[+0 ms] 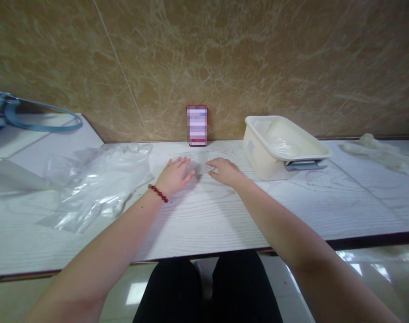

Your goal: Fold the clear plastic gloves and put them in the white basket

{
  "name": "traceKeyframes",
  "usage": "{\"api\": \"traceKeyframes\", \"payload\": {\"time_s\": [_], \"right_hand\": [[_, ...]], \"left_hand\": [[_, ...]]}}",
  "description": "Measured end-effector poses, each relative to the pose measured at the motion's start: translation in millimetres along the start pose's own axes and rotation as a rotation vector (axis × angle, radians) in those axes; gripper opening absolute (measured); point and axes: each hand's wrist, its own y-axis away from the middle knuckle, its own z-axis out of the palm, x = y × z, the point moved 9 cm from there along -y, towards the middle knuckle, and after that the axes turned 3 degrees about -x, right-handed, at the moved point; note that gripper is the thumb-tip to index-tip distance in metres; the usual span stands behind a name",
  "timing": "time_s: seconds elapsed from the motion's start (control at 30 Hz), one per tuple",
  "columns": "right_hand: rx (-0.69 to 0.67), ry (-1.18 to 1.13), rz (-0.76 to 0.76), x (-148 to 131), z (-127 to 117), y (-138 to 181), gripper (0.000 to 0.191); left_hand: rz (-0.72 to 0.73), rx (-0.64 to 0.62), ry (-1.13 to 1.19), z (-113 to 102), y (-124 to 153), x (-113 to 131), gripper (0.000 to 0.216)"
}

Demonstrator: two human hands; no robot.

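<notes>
A small clear plastic bag [200,166] lies flat on the white wood-grain table [204,220], in front of me near the wall. My left hand [174,175], with a red bead bracelet at the wrist, rests palm down on the bag's left side. My right hand [224,171] touches the bag's right edge, fingers curled at it. Both arms reach forward from the table's near edge.
A pile of clear plastic bags [96,184] lies to the left. A cream plastic tub [281,146] with pale contents stands to the right, more crumpled plastic [376,150] beyond it. A small red-edged card [196,125] leans on the marble wall. Blue straps [29,121] lie far left.
</notes>
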Motion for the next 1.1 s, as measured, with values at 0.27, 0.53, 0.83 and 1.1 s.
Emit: {"api": "traceKeyframes", "payload": {"time_s": [0.27, 0.53, 0.83, 1.1], "right_hand": [[-0.004, -0.028, -0.121, 0, -5, -4, 0.02], [-0.073, 0.054, -0.117, -7, -2, -6, 0.023], [0.052, 0.025, -0.137, -11, -12, 0, 0.017], [0.304, -0.398, -0.059, 9, -40, -2, 0.027]], "left_hand": [[0.137, -0.16, -0.011, 28, 6, 31, 0.052], [0.084, -0.059, -0.032, 17, 5, 25, 0.055], [0.056, -0.054, -0.106, 11, -15, 36, 0.052], [-0.054, -0.071, 0.267, -15, -26, 28, 0.036]]}}
